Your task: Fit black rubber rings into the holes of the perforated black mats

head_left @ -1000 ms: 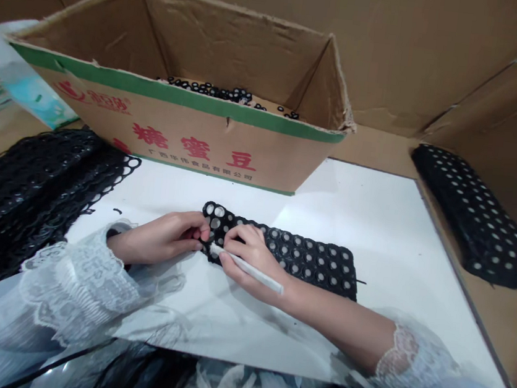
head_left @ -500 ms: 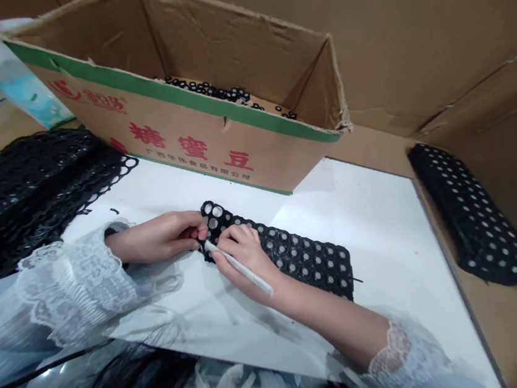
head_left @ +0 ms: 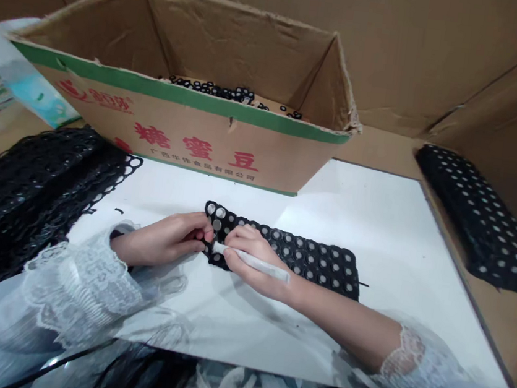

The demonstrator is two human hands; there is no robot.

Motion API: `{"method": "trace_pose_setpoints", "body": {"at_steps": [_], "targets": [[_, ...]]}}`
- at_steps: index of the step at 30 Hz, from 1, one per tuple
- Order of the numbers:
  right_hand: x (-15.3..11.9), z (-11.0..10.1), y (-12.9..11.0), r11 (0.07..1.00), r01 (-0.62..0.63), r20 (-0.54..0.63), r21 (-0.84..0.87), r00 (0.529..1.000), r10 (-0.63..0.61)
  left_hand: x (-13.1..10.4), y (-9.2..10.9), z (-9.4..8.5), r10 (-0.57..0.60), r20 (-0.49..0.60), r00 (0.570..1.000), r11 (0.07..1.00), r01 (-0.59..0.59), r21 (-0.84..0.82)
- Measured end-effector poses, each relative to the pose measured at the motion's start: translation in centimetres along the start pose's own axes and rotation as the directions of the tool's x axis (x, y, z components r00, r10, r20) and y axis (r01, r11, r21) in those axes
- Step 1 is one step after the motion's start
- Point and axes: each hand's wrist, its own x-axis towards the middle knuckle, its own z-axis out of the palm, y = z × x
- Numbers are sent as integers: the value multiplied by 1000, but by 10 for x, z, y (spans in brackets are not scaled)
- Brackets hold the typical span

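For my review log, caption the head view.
Left hand touches a black dotted mat; right hand holds a white tool.

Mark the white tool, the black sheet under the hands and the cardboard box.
White tool (head_left: 257, 262), head view: its shaft.
Black sheet (head_left: 311, 257), head view: right half.
Cardboard box (head_left: 178, 121), head view: front wall.

We have a white tabletop (head_left: 368, 213) before us, with a brown surface (head_left: 382, 149) beyond its far and right edges. Taking the white as a clock face, we find a dotted black strip (head_left: 305, 255) near the centre, a cardboard box (head_left: 277, 149) at 11 o'clock, black perforated sheets (head_left: 35, 184) heaped at 9 and a small black scrap (head_left: 119, 210) beside them; on the brown, a dotted black bundle (head_left: 484, 220) lies between 2 and 3 o'clock
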Motion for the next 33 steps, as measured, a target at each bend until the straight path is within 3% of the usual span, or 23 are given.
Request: {"method": "trace_pose_setpoints", "body": {"at_steps": [5,23,29,33], "targets": [[-2,1,0,999,22,-18,27,1000,-22,0,0,0,19,-2,1000,999,-19,27],[-1,10,-2,988,75,-46,-137,996,-82,1,0,-1,28,-4,1000,992,-28,125],[0,7,-3,991,75,-35,-112,996,-79,-2,0,1,33,-24,999,995,-30,99],[1,3,-6,997,43,-34,-60,998,-45,-4,0,0,103,-29,994,989,-100,110]]}}
